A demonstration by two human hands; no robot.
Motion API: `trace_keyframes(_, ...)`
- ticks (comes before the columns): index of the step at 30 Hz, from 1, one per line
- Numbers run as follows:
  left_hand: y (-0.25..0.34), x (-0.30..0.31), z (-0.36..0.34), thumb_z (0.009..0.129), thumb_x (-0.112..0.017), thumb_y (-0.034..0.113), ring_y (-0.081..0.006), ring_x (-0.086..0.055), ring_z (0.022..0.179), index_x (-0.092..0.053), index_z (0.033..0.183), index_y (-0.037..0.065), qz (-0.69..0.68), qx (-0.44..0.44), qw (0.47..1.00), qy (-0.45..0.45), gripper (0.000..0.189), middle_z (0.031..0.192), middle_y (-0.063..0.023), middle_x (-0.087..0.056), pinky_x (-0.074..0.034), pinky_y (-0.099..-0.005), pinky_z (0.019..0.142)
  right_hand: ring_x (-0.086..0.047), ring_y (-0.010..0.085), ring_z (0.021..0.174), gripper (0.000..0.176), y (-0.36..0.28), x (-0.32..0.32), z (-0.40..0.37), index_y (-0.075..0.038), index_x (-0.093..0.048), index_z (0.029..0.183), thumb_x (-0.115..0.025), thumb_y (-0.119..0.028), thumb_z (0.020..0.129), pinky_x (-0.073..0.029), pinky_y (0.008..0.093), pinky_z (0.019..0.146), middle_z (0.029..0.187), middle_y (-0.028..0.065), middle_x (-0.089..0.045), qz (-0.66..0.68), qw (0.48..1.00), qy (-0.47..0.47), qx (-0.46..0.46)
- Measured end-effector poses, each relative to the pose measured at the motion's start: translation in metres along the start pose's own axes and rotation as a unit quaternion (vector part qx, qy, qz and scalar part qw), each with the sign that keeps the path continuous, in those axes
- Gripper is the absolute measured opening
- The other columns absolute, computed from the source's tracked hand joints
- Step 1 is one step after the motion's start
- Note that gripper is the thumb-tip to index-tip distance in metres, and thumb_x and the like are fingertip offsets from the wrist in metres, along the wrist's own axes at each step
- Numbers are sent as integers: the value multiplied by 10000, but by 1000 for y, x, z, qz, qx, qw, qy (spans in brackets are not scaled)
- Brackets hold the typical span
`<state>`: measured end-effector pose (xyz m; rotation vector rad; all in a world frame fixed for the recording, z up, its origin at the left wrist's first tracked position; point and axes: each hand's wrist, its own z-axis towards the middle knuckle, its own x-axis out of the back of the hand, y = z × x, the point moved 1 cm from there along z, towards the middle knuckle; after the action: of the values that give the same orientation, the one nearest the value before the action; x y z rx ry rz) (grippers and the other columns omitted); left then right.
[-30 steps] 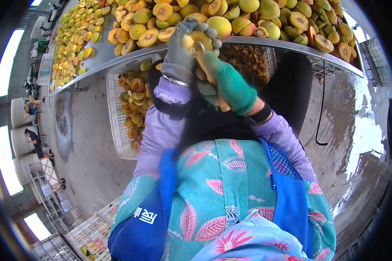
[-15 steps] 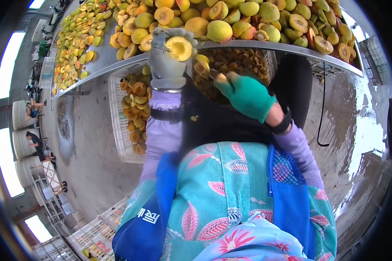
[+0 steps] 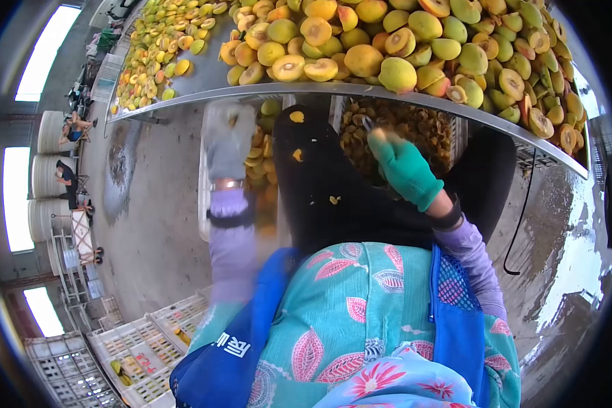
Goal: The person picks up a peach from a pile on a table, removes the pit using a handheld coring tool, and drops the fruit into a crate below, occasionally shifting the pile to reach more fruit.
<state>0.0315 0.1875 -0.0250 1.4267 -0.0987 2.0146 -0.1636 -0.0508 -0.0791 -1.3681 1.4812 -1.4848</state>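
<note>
My left hand, in a pale grey glove, is smeared by motion over the white plastic crate at my left knee. Halved yellow peaches lie in that crate; whether the hand holds anything cannot be made out. My right hand, in a green glove with bare fingertips, is closed around a small metal-tipped tool. It hovers over a second crate filled with brownish fruit scraps. Bits of yellow fruit stick to my dark trousers.
A metal table crosses in front of me, heaped with cut peaches. A black hooked rod hangs from its right side. White crates stand behind at left. People sit far left, and the floor at right is wet.
My left hand has moved from the table edge down and left over the crate; the peach half it held is no longer visible. My right hand has shifted slightly; the view has moved too.
</note>
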Motion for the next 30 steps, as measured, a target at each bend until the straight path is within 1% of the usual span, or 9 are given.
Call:
trace_keyframes(4, 34, -75, 83, 788, -644, 322, -360, -639, 904, -650, 1015, 68, 96, -7, 990, -101, 340, 936, -191, -669, -493, -431, 813, -599, 395, 741, 391, -21, -6, 4, -27, -602, 920, -457, -386, 976, -461, 441, 666, 775, 209, -610, 5, 999, 7, 35)
trace_keyframes(8, 53, -52, 98, 794, -665, 318, -353, -641, 897, -591, 1132, 32, 5, -138, 987, -85, 449, 991, -206, -651, -497, -432, 818, -602, 391, 722, 338, -22, -6, 12, -39, -576, 957, -486, -365, 964, -466, 452, 606, 776, 197, -620, -13, 988, 87, 129)
trace_keyframes(11, 75, -32, 61, 807, -624, 87, -325, -629, 899, -615, 1063, 33, -445, 100, 879, -136, 261, 952, -166, -646, -505, -381, 812, -604, 400, 651, 319, -50, -11, 24, -33, -540, 951, -515, -351, 952, -457, 475, 541, 707, 200, -612, -27, 972, 131, 193)
trace_keyframes(13, 81, -43, 37, 772, -638, 27, -292, -625, 928, -617, 1082, 42, -515, 40, 849, -110, 310, 980, -142, -643, -502, -358, 831, -599, 407, 613, 336, -53, -24, 35, -16, -520, 921, -522, -351, 950, -454, 480, 530, 659, 206, -599, -113, 961, 144, 206)
trace_keyframes(18, 107, -45, 14, 730, -688, 52, -254, -632, 953, -607, 1118, 68, -296, -148, 943, -22, 397, 1059, -106, -644, -499, -326, 852, -596, 404, 583, 375, -44, -20, 28, 1, -493, 873, -511, -364, 954, -454, 485, 509, 611, 216, -585, -134, 963, 136, 192)
trace_keyframes(20, 131, -41, 10, 912, -478, 258, -216, -622, 920, -583, 1146, 23, -364, -95, 925, -49, 348, 1011, -126, -634, -509, -304, 813, -596, 402, 578, 386, -48, -14, 14, 0, -496, 868, -502, -376, 956, -455, 486, 507, 608, 214, -585, -69, 975, 124, 170)
trace_keyframes(26, 138, -60, 5, 843, -631, 119, -219, -658, 869, -601, 1097, 26, -553, 3, 827, -103, 272, 1001, -111, -655, -527, -312, 782, -597, 399, 566, 389, -43, -13, 13, -3, -500, 848, -500, -377, 957, -452, 487, 501, 599, 216, -580, -112, 969, 146, 162)
trace_keyframes(28, 140, -52, 4, 909, -596, 168, -202, -657, 843, -594, 1088, 1, -625, 48, 769, -125, 245, 1005, -120, -655, -536, -306, 761, -595, 401, 561, 387, -44, -16, 13, -4, -497, 850, -498, -375, 958, -450, 489, 497, 592, 216, -577, -126, 961, 159, 189)
trace_keyframes(30, 142, -53, 3, 947, -561, 222, -186, -653, 809, -592, 1078, -14, -620, 38, 778, -93, 271, 1005, -127, -654, -542, -296, 729, -594, 405, 558, 386, -42, -19, 13, -3, -493, 854, -493, -374, 960, -448, 491, 493, 588, 218, -574, -128, 958, 162, 198)
